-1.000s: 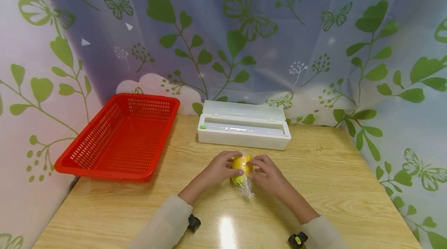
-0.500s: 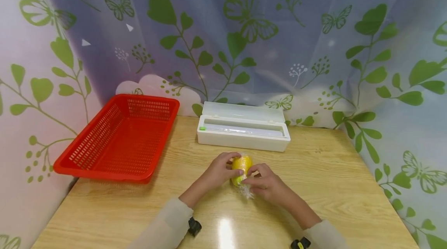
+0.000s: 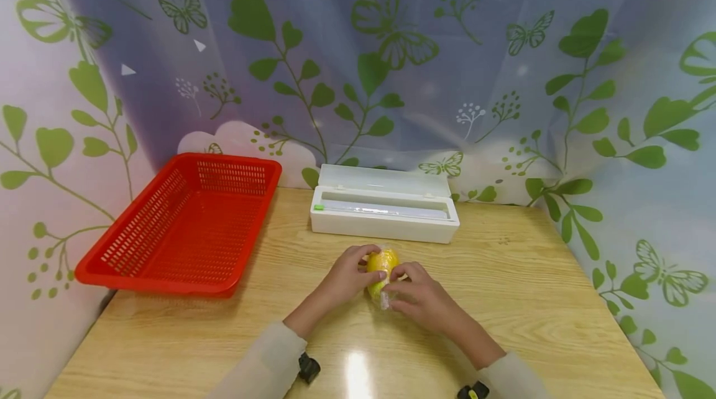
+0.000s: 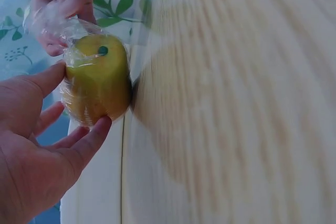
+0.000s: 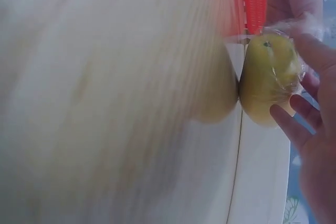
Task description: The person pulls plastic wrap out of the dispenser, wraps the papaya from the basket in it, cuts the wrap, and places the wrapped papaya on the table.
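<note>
A yellow fruit with a green stem stub [image 4: 100, 80], wrapped in clear plastic wrap [image 4: 51, 18], rests on the wooden table in front of me. My left hand [image 3: 347, 276] grips its left side, thumb and fingers spread round it. On the near right side my right hand [image 3: 422, 298] pinches the gathered loose end of the wrap. Seen from the right wrist, the right thumb lies against the film and the other fingers sit right at the fruit [image 5: 266, 80]. The underside of the fruit is hidden.
Just behind the fruit stands a long white plastic wrap box [image 3: 383, 229], its lid raised and a roll inside. A red perforated basket [image 3: 151, 286] stands at the left. Patterned curtains [image 3: 313, 76] close off the back and sides of the table [image 3: 537, 312].
My right hand has come down from the fruit's upper right side to the wrap's gathered end, which is now folded in closer. The left hand keeps its hold. The head view shifted slightly.
</note>
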